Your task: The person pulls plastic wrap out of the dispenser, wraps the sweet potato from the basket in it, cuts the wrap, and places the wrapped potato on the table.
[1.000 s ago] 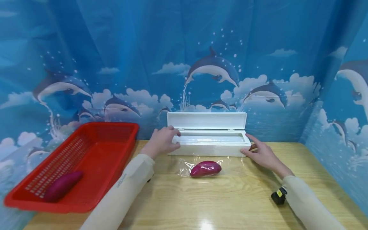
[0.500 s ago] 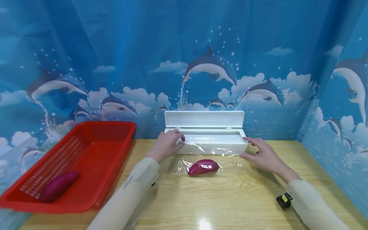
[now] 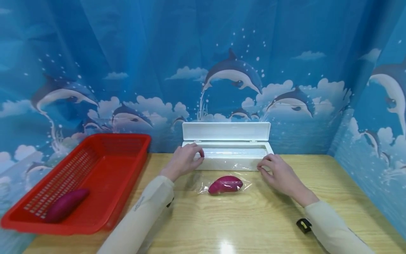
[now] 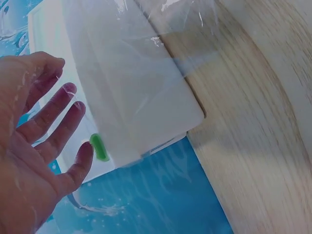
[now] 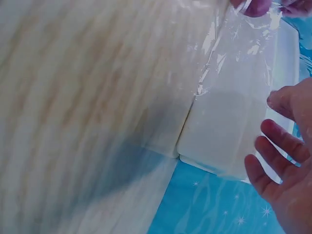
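Note:
A purple sweet potato (image 3: 226,185) lies on the table with clear plastic wrap (image 3: 203,187) over and around it. Behind it stands a long white wrap dispenser box (image 3: 228,164), its lid (image 3: 226,131) raised. At the box's left end, my left hand (image 3: 184,160) pinches the film between thumb and forefinger, the other fingers spread in the left wrist view. My right hand (image 3: 279,174) pinches the film at the box's front right corner. In the right wrist view, film (image 5: 234,58) stretches across the box front. A small green piece (image 4: 99,147) sits on the box near my left little finger.
A red plastic basket (image 3: 111,176) stands at the left, holding another purple sweet potato (image 3: 66,204). Blue dolphin-print curtain (image 3: 158,70) hangs behind the wooden table (image 3: 253,222) and along its right side.
My right hand has shifted left and nearer along the box front, its thumb and forefinger closing together. My left hand has moved slightly right over the box. The film's right side has drawn inward.

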The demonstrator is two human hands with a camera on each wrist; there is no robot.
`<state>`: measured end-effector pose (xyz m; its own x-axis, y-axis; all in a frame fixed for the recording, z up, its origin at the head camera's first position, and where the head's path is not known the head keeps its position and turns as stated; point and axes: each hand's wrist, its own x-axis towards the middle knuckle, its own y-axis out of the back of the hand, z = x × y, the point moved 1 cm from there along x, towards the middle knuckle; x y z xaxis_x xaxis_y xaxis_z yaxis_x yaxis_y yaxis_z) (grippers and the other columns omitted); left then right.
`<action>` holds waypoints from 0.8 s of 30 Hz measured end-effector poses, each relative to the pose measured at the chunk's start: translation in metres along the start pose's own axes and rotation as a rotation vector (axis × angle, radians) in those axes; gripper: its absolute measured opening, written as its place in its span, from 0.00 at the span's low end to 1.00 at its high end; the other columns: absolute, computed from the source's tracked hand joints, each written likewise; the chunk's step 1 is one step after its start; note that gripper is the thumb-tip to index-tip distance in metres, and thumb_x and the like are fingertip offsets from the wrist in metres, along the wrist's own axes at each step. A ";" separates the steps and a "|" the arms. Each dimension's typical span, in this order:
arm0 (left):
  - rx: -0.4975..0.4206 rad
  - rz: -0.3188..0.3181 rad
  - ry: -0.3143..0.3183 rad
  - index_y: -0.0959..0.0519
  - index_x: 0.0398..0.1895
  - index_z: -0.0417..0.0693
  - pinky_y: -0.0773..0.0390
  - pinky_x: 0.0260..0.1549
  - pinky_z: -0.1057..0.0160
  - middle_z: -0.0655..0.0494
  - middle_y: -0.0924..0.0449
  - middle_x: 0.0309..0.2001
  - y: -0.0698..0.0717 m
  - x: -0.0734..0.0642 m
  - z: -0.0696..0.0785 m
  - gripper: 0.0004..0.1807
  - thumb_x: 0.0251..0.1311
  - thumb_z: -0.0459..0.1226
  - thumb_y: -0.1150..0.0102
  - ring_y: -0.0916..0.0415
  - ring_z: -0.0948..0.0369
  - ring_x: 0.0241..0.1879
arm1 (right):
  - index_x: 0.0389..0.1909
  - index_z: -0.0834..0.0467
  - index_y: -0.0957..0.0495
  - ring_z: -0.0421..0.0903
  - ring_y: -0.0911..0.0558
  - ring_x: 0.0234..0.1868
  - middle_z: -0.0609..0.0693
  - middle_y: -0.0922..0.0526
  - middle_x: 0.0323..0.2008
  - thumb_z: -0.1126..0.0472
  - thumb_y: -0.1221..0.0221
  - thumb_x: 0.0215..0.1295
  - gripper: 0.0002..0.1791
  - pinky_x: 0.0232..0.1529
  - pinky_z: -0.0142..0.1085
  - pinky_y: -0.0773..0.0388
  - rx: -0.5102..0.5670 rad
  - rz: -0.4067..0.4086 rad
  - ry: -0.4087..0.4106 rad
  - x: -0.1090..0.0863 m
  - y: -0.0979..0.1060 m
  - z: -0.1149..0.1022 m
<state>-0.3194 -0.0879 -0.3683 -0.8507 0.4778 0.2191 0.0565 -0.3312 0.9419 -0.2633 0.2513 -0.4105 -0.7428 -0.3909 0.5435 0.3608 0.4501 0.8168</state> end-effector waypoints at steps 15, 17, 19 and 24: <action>-0.103 -0.150 0.015 0.21 0.56 0.59 0.19 0.56 0.52 0.58 0.20 0.60 0.020 -0.039 0.022 0.21 0.59 0.49 0.33 0.22 0.57 0.56 | 0.43 0.56 0.17 0.31 0.21 0.36 0.51 0.12 0.39 0.63 0.40 0.73 0.04 0.36 0.30 0.19 0.377 -0.081 -0.321 -0.027 0.025 -0.014; -0.103 -0.179 0.010 0.28 0.67 0.61 0.20 0.59 0.49 0.58 0.25 0.66 0.018 -0.042 0.033 0.36 0.55 0.55 0.29 0.25 0.56 0.62 | 0.43 0.56 0.17 0.30 0.21 0.36 0.50 0.12 0.39 0.62 0.41 0.73 0.05 0.36 0.29 0.19 0.399 -0.092 -0.328 -0.028 0.027 -0.017; -0.084 -0.202 -0.053 0.38 0.75 0.62 0.23 0.63 0.46 0.58 0.29 0.71 0.010 -0.041 0.046 0.50 0.50 0.60 0.26 0.28 0.55 0.67 | 0.43 0.55 0.17 0.32 0.20 0.36 0.50 0.12 0.40 0.62 0.41 0.74 0.05 0.36 0.29 0.20 0.413 -0.098 -0.330 -0.027 0.029 -0.018; 0.077 -0.246 -0.233 0.47 0.81 0.62 0.31 0.70 0.43 0.56 0.36 0.76 -0.020 -0.029 0.074 0.63 0.43 0.62 0.21 0.36 0.54 0.74 | 0.43 0.54 0.18 0.40 0.17 0.39 0.52 0.12 0.42 0.62 0.43 0.75 0.05 0.37 0.30 0.19 0.442 -0.128 -0.355 -0.027 0.028 -0.019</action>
<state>-0.2575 -0.0348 -0.3744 -0.7021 0.7116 0.0269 -0.0884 -0.1246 0.9883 -0.2221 0.2589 -0.3987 -0.9361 -0.2055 0.2855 0.0427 0.7391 0.6722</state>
